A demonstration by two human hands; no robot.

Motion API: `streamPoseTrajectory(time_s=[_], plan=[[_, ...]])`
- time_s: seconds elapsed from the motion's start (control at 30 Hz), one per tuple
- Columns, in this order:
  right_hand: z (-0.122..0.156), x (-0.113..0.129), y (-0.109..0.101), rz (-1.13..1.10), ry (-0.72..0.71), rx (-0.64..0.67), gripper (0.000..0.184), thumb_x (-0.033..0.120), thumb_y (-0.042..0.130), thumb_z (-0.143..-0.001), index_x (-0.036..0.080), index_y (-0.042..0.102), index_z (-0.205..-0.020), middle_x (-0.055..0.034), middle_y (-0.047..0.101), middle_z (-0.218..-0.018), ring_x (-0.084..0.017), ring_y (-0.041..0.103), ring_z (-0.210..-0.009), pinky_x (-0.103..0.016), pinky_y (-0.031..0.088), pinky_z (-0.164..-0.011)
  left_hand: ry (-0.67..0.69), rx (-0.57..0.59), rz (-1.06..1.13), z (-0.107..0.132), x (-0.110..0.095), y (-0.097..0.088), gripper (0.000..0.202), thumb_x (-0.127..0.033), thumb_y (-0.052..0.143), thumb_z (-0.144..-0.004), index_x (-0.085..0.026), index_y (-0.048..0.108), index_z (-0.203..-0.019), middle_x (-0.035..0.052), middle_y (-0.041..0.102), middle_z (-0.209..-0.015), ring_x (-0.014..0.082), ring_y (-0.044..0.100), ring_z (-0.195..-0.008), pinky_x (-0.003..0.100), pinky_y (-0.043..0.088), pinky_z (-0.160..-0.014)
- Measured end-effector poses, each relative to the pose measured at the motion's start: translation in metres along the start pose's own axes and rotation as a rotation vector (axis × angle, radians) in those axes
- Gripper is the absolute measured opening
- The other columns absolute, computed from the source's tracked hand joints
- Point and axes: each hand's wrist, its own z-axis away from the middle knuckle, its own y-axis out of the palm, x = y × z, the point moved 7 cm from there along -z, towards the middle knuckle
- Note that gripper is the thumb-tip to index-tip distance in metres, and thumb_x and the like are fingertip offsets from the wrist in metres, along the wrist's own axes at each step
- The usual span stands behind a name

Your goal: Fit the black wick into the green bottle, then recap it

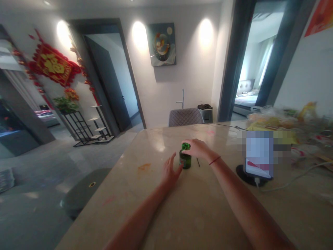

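A small dark green glass jar [185,162] stands upright on the table, with a label partly showing on its left side. At its mouth is a bright green, bumpy piece [185,146]; whether it is a lid or a clump of something I cannot tell. My right hand [199,147], with a red string round the wrist, closes its fingers on this green piece from the right. Close to the jar's left side, my left hand [170,170] has its thumb and fingers spread. A thin dark stick [198,162] lies just right of the jar.
A phone [258,156] stands on a round black base at the right, its charging cable running off rightwards. Behind it are piled plastic bags [278,121]. A grey quilted chair [186,117] is at the far edge, and a green stool [85,191] sits left.
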Motion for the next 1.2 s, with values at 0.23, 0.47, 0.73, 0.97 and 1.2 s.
streamPoseTrajectory(time_s=[0.23, 0.47, 0.73, 0.97, 1.2], plan=[[0.008, 0.021, -0.011, -0.01, -0.098, 0.045, 0.04, 0.046, 0.065, -0.066, 0.025, 0.064, -0.101, -0.004, 0.068, -0.094, -0.02, 0.061, -0.085, -0.025, 0.041, -0.07, 0.022, 0.026, 0.107, 0.002, -0.003, 0.002, 0.065, -0.039, 0.061, -0.071, -0.02, 0.035, -0.128, 0.012, 0.047, -0.129, 0.0251, 0.042, -0.12, 0.043, 0.031, -0.101], [0.023, 0.056, -0.024, 0.069, -0.156, 0.059, 0.041, 0.054, 0.059, -0.068, 0.022, 0.063, -0.094, -0.0057, 0.068, -0.086, -0.02, 0.062, -0.078, -0.025, 0.039, -0.062, -0.1, 0.039, 0.666, 0.0, -0.004, 0.0, 0.094, -0.045, 0.072, -0.056, -0.02, 0.024, -0.133, 0.0117, 0.047, -0.126, 0.0253, 0.045, -0.116, 0.037, 0.036, -0.097], [0.029, 0.072, -0.033, 0.154, -0.106, -0.008, 0.055, 0.067, 0.049, -0.069, 0.021, 0.06, -0.096, -0.0082, 0.068, -0.084, -0.023, 0.063, -0.076, -0.029, 0.041, -0.062, -0.307, 0.004, 0.681, 0.002, -0.006, -0.01, 0.058, -0.045, 0.071, -0.054, -0.014, 0.053, -0.1, 0.0056, 0.063, -0.087, 0.0202, 0.059, -0.083, 0.031, 0.047, -0.075], [0.029, 0.062, -0.041, 0.142, 0.0, 0.004, 0.056, 0.064, 0.032, -0.08, 0.018, 0.062, -0.092, -0.011, 0.067, -0.084, -0.022, 0.062, -0.077, -0.028, 0.04, -0.063, -0.174, 0.005, 0.425, -0.007, -0.025, -0.024, 0.055, -0.044, 0.069, -0.058, -0.017, 0.053, -0.102, 0.0031, 0.064, -0.084, 0.0163, 0.059, -0.078, 0.027, 0.046, -0.072], [0.023, 0.037, -0.034, 0.005, -0.052, 0.094, 0.055, 0.063, 0.038, -0.078, 0.015, 0.063, -0.069, -0.0079, 0.064, -0.068, -0.015, 0.054, -0.059, -0.025, 0.029, -0.05, -0.098, 0.195, 0.269, -0.019, -0.033, -0.034, 0.061, -0.049, 0.071, -0.055, -0.018, 0.057, -0.105, 0.0031, 0.065, -0.082, 0.0178, 0.059, -0.076, 0.03, 0.045, -0.073]])
